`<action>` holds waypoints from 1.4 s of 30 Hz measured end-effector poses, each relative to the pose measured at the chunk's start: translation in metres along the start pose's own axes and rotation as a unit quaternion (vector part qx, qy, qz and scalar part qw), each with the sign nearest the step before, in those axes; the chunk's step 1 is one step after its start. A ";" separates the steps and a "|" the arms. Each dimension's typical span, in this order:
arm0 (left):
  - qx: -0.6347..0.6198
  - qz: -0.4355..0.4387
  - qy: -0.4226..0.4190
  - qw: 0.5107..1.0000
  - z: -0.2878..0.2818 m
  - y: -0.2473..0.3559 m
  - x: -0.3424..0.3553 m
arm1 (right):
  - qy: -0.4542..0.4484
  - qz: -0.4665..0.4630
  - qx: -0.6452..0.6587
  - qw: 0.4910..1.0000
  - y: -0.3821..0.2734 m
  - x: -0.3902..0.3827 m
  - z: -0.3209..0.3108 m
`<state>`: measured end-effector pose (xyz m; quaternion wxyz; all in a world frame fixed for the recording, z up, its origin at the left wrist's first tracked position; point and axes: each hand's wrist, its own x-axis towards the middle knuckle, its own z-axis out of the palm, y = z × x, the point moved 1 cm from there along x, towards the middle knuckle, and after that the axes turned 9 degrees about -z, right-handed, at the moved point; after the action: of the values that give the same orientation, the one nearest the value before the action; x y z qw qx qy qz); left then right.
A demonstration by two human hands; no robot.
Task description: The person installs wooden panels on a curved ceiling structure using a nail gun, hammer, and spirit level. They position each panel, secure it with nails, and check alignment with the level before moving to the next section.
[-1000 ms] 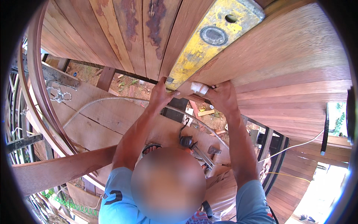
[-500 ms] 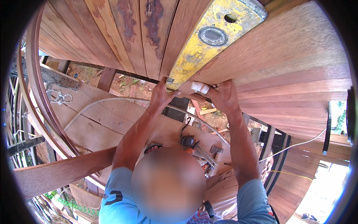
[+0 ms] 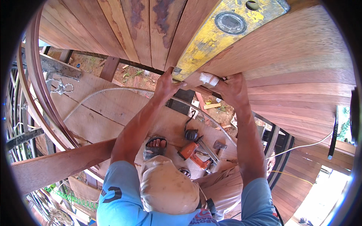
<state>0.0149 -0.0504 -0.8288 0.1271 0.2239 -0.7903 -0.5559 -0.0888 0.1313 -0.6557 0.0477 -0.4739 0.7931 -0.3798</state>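
A worn yellow spirit level (image 3: pixel 209 41) lies slantwise along the upright wooden boards. My left hand (image 3: pixel 166 86) is closed on its lower end, thumb across the front, with some fingers hidden behind. Close to its right, my right hand (image 3: pixel 232 90) grips the lower edge of a broad reddish plank (image 3: pixel 275 56). White tape (image 3: pixel 209 78) wraps one of its fingers, and the fingertips behind the plank are hidden.
Below my arms, an orange-and-black nail gun (image 3: pixel 194 152) rests on the plywood platform (image 3: pixel 98 109) near my sandalled foot (image 3: pixel 155 146). A pale hose (image 3: pixel 132 89) curves across the platform. A loose board (image 3: pixel 64 165) juts in from the left, beside curved wooden strips (image 3: pixel 45 86).
The view has shifted, so the level and both hands appear slightly higher and farther right. Both hands keep their grips. More of the nail gun and my foot now shows.
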 end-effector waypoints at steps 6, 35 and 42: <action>-0.015 0.006 -0.004 1.000 -0.001 -0.002 0.000 | 0.039 -0.007 0.032 0.999 -0.007 0.002 0.003; 0.043 0.076 -0.092 0.992 -0.009 -0.036 0.021 | 0.009 0.009 -0.017 1.000 -0.019 0.003 0.000; 0.056 0.097 -0.046 0.993 -0.005 -0.025 0.014 | -0.013 0.066 0.017 0.998 -0.004 0.005 0.003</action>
<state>0.0103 -0.0685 -0.8510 0.1316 0.1270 -0.8433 -0.5054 -0.0872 0.1241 -0.6536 0.0908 -0.4249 0.8152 -0.3830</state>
